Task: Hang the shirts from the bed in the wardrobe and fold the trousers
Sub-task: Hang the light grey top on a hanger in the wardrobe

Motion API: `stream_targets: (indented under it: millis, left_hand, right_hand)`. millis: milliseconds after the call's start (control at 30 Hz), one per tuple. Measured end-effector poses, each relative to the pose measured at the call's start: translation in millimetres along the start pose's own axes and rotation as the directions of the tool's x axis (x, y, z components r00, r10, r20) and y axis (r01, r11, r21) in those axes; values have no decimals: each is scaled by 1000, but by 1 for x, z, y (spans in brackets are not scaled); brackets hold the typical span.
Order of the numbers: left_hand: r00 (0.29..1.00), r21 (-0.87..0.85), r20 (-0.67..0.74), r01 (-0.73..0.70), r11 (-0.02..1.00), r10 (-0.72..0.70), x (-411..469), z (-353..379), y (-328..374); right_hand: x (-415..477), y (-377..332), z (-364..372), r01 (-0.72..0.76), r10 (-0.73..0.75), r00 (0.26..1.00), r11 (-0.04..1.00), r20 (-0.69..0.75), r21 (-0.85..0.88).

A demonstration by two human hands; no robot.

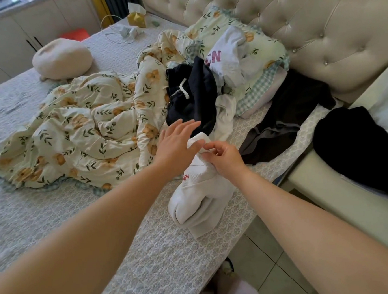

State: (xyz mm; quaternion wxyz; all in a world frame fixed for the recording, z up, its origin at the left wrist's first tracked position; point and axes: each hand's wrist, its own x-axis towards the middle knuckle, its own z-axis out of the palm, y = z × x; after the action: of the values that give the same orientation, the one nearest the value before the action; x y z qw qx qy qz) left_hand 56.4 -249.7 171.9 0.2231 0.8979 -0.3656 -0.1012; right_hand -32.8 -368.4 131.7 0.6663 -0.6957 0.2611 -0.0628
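A white garment with red lettering (198,192) hangs bunched above the bed's near edge. My right hand (223,159) pinches its top between thumb and fingers. My left hand (176,141) reaches over it with straight fingers, touching the white fold at the top. Behind them lies a pile: black trousers with a white drawstring (191,94), a white shirt with purple letters (225,55) and another white piece (225,119). A dark brown garment (285,117) is spread at the bed's right edge.
A crumpled floral quilt (84,129) covers the middle of the bed (150,253). A floral pillow (262,48) leans on the tufted headboard (317,23). A round cushion (61,58) sits far left. Black clothes (353,140) lie on a bench at right, above tiled floor (272,256).
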Motion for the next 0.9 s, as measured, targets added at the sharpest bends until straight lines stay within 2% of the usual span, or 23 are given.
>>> stream_targets:
  millis: [100,200,267,400,533,633,700,767,900]
  left_hand:
    - [984,180,172,-77,981,46,3,1,-4]
    - [975,266,219,-103,958,44,2,2,-3]
    - [978,184,197,-108,977,71,1,1,-4]
    - [983,54,105,-158,986,152,-4,-1,-8]
    - [984,-64,-6,-181,981,181,-5,-5,-14]
    - [986,-189,-124,-137,972,115,-6,-9,-21]
    - [985,-272,-164,-92,958,48,-6,-11,-25]
    - [988,-318,-150,-24,948,-26,-7,-15,-29]
    - [988,-362,-57,116,925,-146,-6,-19,-32]
  right_hand:
    - [-4,0,-2,90,-86,996,988,36,-125]
    - [-8,1,-4,121,-127,992,954,-4,-275]
    - [-9,2,-4,105,-117,993,951,-24,-290]
    - [-8,-1,-2,14,2,998,973,66,-232]
    - [-10,3,-10,-10,94,974,926,207,-377]
    - [-11,10,-18,-4,181,948,832,264,-555]
    - [-10,15,-24,-43,248,944,746,217,-664]
    - [-9,17,-30,-89,260,959,654,113,-751]
    - [-4,14,-39,-106,193,981,392,-30,-914]
